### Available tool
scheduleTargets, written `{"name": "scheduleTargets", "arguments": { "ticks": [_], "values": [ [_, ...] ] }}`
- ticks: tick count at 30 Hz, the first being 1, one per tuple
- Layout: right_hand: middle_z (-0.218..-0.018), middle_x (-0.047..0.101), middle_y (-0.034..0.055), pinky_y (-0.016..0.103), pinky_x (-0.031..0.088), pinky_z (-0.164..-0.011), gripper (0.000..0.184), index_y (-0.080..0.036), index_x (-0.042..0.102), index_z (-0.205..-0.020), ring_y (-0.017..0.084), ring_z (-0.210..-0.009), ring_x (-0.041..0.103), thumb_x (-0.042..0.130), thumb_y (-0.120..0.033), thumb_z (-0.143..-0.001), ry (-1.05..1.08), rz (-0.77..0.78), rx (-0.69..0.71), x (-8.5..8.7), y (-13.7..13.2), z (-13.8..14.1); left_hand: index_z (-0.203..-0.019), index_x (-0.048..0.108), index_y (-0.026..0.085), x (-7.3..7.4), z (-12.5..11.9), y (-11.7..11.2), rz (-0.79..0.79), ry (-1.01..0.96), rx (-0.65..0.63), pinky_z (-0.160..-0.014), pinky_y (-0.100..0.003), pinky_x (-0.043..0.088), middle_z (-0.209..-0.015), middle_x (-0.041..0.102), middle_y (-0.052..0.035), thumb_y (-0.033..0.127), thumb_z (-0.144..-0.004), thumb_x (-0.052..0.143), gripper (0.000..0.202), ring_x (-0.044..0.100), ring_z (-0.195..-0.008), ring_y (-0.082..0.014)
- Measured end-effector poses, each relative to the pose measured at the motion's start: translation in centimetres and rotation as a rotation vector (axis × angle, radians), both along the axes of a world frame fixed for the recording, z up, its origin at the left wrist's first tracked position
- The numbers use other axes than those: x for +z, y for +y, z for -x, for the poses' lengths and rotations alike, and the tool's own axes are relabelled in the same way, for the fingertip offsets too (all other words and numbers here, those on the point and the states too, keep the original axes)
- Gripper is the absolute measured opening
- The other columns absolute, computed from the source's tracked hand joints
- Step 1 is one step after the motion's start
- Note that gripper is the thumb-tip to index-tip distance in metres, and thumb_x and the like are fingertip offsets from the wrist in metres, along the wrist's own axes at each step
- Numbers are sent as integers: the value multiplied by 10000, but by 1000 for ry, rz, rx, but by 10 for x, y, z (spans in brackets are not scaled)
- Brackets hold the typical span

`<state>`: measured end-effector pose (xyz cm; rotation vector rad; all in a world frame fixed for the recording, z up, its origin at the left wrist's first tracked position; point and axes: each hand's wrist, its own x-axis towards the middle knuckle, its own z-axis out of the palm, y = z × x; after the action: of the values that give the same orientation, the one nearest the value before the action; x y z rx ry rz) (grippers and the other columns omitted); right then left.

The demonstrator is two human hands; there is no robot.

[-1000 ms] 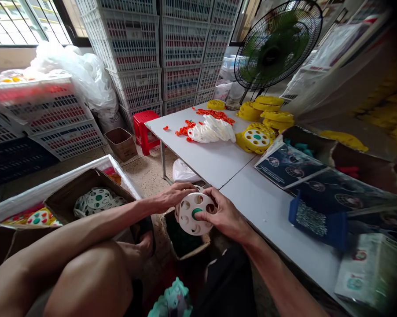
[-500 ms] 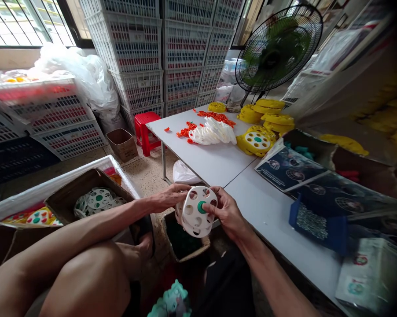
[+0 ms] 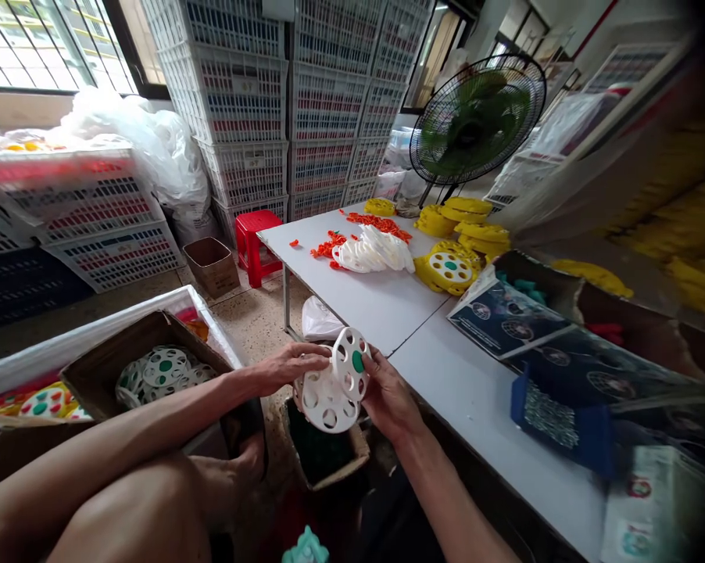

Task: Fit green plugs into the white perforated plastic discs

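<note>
My right hand (image 3: pixel 388 391) grips a white round disc with holes and a green centre cap (image 3: pixel 352 361), tilted up on edge. My left hand (image 3: pixel 285 366) holds a second white holed disc (image 3: pixel 324 397) just below and in front of it; more discs may be stacked behind. Both hands are closed on the discs, held over a small cardboard box of green caps (image 3: pixel 323 447) on the floor. To my left, a brown carton (image 3: pixel 103 361) holds several finished white discs with green centres (image 3: pixel 163 367).
A white table (image 3: pixel 381 293) at my right carries orange bits (image 3: pixel 329 244), a pile of white parts (image 3: pixel 373 250), yellow discs (image 3: pixel 467 219), printed cards (image 3: pixel 505 313) and a blue tray (image 3: pixel 563 414). A fan (image 3: pixel 475 121), stacked white crates (image 3: pixel 282 102), a red stool (image 3: pixel 259 234) stand behind.
The capped disc has been lifted off the stack and tilted on edge by my right hand, uncovering an uncapped white disc in my left. The view has shifted slightly left.
</note>
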<state>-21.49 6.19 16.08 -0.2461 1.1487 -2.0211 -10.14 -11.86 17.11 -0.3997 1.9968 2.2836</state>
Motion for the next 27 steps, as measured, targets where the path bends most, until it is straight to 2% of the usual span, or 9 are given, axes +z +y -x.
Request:
{"name": "scheduleTargets", "arguments": {
  "ticks": [3, 7, 9, 12, 14, 16, 21, 23, 27],
  "values": [
    [-1127, 735, 7, 289, 594, -673, 498, -289, 661, -1117, 208, -935, 713, 884, -368, -678, 27, -9, 0, -1, -6, -6, -1231, 700, 158, -2, -2, -3, -17, -47, 10, -753, -332, 548, -964, 756, -93, 465, -678, 860, 652, 704, -854, -238],
    [-1169, 727, 44, 347, 621, -702, 553, -291, 640, -1184, 258, -958, 723, 873, -364, -688, 70, -39, 98, 8, -13, -16, -1130, 756, 169, -4, -10, -12, 41, -90, 37, -722, -336, 550, -880, 752, -78, 460, -628, 881, 593, 698, -800, -234],
    [-1128, 730, 39, 328, 617, -658, 596, -289, 629, -1215, 237, -881, 725, 883, -351, -679, 90, -53, 115, 15, -20, -20, -1081, 771, 168, 1, -19, -19, 116, -101, 23, -726, -337, 548, -858, 752, -72, 450, -629, 877, 543, 693, -807, -239],
    [-1037, 720, 8, 267, 584, -583, 608, -289, 620, -1178, 191, -798, 694, 908, -326, -643, 171, -27, 31, 27, -35, -27, -1051, 773, 171, 17, -34, -25, 273, -79, -12, -749, -324, 548, -914, 757, -68, 426, -649, 863, 484, 684, -871, -245],
    [-1002, 707, -8, 254, 573, -584, 611, -282, 601, -1149, 175, -795, 674, 914, -330, -627, 232, -7, -38, 31, -46, -28, -1149, 739, 200, 29, -43, -28, 359, -60, -44, -762, -299, 542, -975, 755, -53, 427, -702, 832, 510, 681, -901, -228],
    [-1013, 705, -11, 260, 575, -620, 632, -276, 581, -1156, 168, -811, 664, 912, -346, -622, 280, -9, -71, 30, -55, -25, -1252, 679, 211, 39, -48, -30, 317, -37, -42, -742, -288, 541, -1012, 750, -55, 464, -767, 779, 556, 685, -877, -213],
    [-1040, 702, -4, 281, 576, -699, 662, -276, 555, -1202, 162, -825, 657, 897, -358, -642, 339, -32, -36, 27, -57, -19, -1065, 719, 163, 48, -47, -26, 290, 21, -81, -715, -273, 528, -948, 730, -57, 473, -782, 761, 422, 654, -819, -195],
    [-1022, 700, -2, 295, 578, -733, 678, -276, 542, -1218, 168, -828, 659, 896, -350, -645, 353, -28, -23, 27, -54, -20, -1052, 714, 161, 50, -45, -22, 297, 44, -73, -691, -260, 511, -901, 708, -42, 459, -794, 750, 396, 628, -777, -175],
    [-1027, 682, 1, 323, 570, -805, 625, -282, 537, -1231, 183, -879, 652, 861, -346, -700, 479, -38, -118, 23, -54, -22, -1007, 714, 158, 52, -41, -16, 384, 60, -40, -639, -237, 467, -803, 652, -15, 437, -809, 734, 344, 569, -717, -149]
  ]
}}
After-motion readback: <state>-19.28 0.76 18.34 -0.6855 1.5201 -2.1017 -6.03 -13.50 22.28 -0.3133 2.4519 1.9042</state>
